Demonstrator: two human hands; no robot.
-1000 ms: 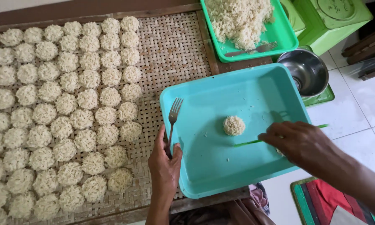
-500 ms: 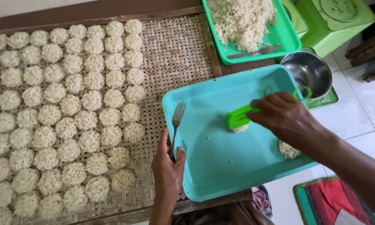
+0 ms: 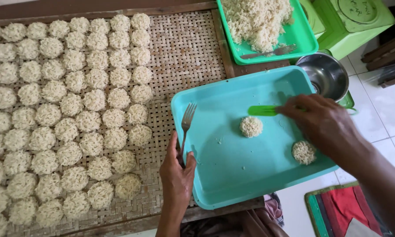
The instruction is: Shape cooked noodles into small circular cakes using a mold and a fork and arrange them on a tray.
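Left hand point(image 3: 176, 175) fingers closed around a fork point(image 3: 186, 127) at the turquoise tray point(image 3: 232, 175) rim, right hand point(image 3: 322, 125) fingers pinching a green spatula point(image 3: 262, 110), one noodle puck point(image 3: 251, 127) just below its blade, another noodle puck point(image 3: 303, 152) under the wrist, noodle rows point(image 3: 66, 114) on woven mat point(image 3: 184, 52) beyond the left fingers

Smooth, glossy turquoise rectangular plastic tray point(image 3: 232, 175); shiny metal fork point(image 3: 186, 125); rough woven bamboo mat point(image 3: 184, 52); polished round steel bowl point(image 3: 322, 74).
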